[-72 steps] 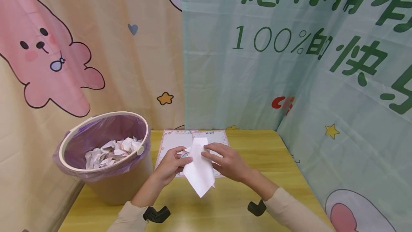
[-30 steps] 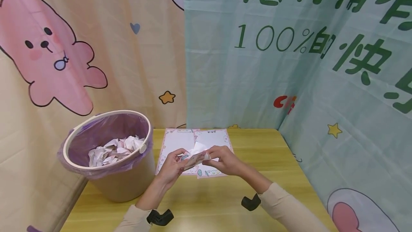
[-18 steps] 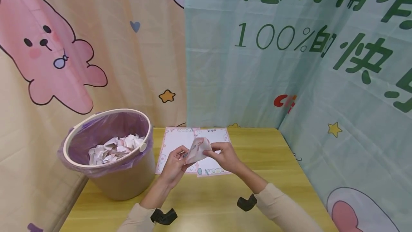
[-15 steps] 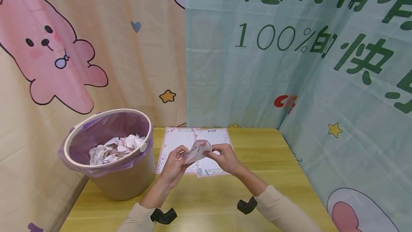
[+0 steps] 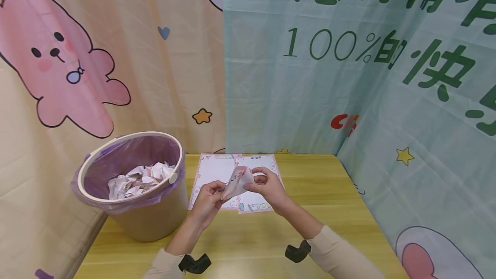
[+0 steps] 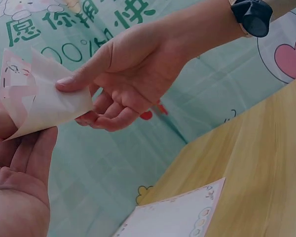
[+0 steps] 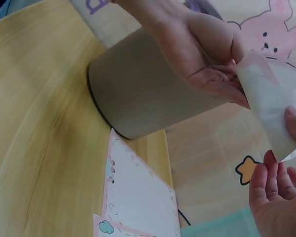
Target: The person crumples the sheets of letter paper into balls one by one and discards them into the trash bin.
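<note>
Between my two hands, above the table, is a folded sheet of paper (image 5: 237, 183), white with pink printing on its outer face. My left hand (image 5: 206, 205) pinches its lower left corner with thumb and fingers. At the right edge my right hand (image 5: 270, 189) pinches it, thumb on the near face and fingers behind. In the left wrist view the folded paper (image 6: 64, 106) forms a loose pocket, its upper edges standing apart. The right wrist view shows the plain outer side of the paper (image 7: 269, 111), with the right thumb pressed on it.
Two white sheets with pink patterned borders, a left sheet (image 5: 211, 175) and a right sheet (image 5: 271, 165), overlap at the back of the wooden table (image 5: 310, 193). To the left stands a beige bin (image 5: 149, 223) with a purple liner, holding crumpled paper (image 5: 139, 180). Printed curtains enclose the table.
Earlier the paper showed a long white face with a pointed lower end. It has since been folded smaller and turned, showing its printed side. Lately the right fingers have shifted along its edge.
</note>
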`<state>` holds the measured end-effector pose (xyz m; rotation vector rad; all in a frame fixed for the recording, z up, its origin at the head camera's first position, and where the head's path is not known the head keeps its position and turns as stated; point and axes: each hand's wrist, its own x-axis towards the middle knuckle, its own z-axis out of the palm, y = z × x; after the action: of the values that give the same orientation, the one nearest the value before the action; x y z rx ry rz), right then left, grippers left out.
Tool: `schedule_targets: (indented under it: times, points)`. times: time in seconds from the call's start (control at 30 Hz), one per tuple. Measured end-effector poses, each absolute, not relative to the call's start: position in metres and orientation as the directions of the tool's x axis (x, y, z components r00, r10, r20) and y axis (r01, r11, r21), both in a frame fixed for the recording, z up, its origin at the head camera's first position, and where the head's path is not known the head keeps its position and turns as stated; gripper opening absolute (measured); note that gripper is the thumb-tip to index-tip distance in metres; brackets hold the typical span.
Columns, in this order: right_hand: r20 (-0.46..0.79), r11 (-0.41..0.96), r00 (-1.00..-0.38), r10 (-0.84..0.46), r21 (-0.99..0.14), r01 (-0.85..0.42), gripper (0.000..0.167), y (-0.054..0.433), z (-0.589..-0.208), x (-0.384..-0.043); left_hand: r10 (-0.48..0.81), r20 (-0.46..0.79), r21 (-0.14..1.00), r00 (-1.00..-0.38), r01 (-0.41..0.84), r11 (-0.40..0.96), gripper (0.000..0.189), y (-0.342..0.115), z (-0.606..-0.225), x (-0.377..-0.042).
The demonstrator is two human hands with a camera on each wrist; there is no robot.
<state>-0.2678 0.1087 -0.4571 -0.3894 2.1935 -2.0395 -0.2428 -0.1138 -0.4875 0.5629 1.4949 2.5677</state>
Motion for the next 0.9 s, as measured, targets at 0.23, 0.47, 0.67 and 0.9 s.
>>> schedule_targets:
  times: [0.23, 0.47, 0.67, 0.9]
  points:
    - [0.106, 0.136, -0.947, -0.302, -0.979, -0.153, 0.029, 0.114, -0.454, -0.271, 0.325, 0.287, 0.879, -0.901, 0.113, -0.462, 0.027, -0.120, -0.484, -0.241]
    - [0.113, 0.168, -0.955, -0.273, -0.972, -0.163, 0.023, 0.116, -0.450, -0.268, 0.305, 0.267, 0.910, -0.914, 0.135, -0.391, 0.016, -0.118, -0.481, -0.238]
    - [0.284, 0.294, -0.930, -0.234, -0.891, -0.346, 0.015, 0.112, -0.447, -0.263, 0.164, 0.160, 0.982, -0.973, 0.140, -0.130, 0.016, -0.105, -0.475, -0.237]
    - [0.385, 0.392, -0.883, -0.268, -0.794, -0.465, 0.033, 0.106, -0.444, -0.260, 0.031, 0.187, 0.981, -0.982, 0.188, 0.045, 0.017, -0.099, -0.465, -0.232]
